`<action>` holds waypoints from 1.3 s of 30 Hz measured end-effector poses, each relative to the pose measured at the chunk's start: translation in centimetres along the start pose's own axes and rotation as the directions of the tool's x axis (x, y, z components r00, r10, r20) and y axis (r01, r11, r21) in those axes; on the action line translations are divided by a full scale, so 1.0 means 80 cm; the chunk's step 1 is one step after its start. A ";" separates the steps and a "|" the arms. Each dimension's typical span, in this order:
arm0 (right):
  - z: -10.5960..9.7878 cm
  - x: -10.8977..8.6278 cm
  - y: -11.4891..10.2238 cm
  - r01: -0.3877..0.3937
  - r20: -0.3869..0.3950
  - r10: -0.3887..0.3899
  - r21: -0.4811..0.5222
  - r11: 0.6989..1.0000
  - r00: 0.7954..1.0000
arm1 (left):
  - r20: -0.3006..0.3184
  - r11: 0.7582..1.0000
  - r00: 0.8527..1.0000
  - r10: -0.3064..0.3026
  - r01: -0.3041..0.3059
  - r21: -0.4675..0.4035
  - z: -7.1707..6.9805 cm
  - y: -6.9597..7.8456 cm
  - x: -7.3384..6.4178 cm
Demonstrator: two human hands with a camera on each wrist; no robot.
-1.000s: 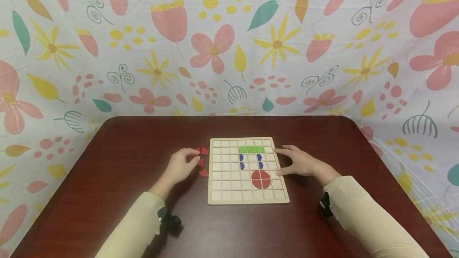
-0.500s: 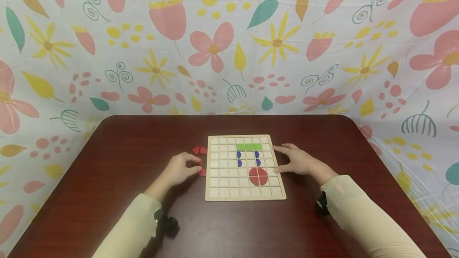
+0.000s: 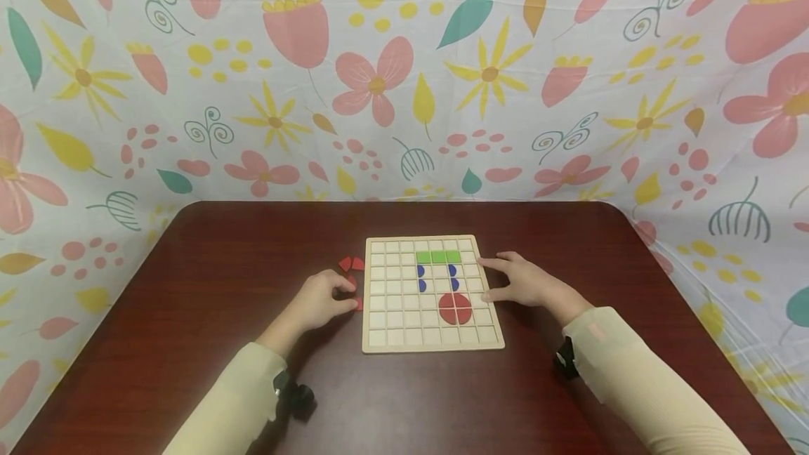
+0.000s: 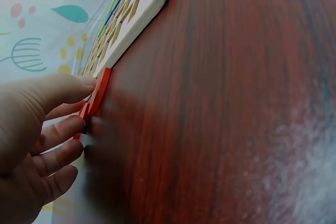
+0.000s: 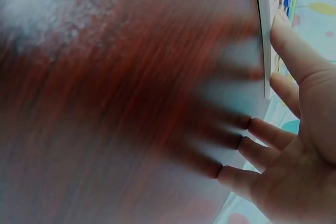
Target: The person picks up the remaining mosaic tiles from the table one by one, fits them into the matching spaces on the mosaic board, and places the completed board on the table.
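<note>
The left hand (image 3: 322,298), loosely curled, is at red pieces (image 3: 358,264); the right hand (image 3: 526,283), spread wide, touches the board (image 3: 395,302). Picking seems underway; next needs a pinch.

The left arm (image 3: 237,388) and right arm (image 3: 638,371) slant inward across the surface (image 3: 417,409). The left hand (image 3: 321,298), toward its left edge, bends its fingers, thumb apart; the right hand (image 3: 531,283), toward the right edge, spreads thumb and forefinger.
</note>
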State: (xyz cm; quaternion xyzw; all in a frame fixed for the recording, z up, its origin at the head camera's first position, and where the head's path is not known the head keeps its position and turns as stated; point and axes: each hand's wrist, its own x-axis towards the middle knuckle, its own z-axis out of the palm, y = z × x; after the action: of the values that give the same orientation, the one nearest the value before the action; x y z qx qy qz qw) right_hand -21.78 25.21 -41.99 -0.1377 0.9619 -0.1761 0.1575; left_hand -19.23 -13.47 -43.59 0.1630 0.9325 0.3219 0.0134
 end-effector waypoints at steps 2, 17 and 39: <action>0.000 0.001 -0.002 -0.005 -0.004 0.005 -0.011 1.000 1.000 | -0.001 1.000 1.000 0.008 -0.008 0.010 0.001 -0.001 0.001; -0.005 0.010 -0.010 -0.029 -0.045 0.024 -0.097 0.995 0.999 | 0.069 0.998 0.997 0.031 -0.034 0.050 -0.003 0.000 0.003; -0.009 0.014 -0.010 -0.033 -0.013 0.032 -0.084 0.996 0.999 | 0.123 0.998 0.992 0.026 -0.034 0.060 0.000 0.006 0.003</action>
State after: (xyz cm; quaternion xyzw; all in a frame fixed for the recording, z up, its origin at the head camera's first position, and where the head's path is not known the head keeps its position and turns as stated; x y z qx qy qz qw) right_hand -22.86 24.36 -41.29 -0.1274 0.9715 -0.1337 0.1486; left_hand -19.27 -13.04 -43.29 0.1967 0.9370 0.2824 0.0607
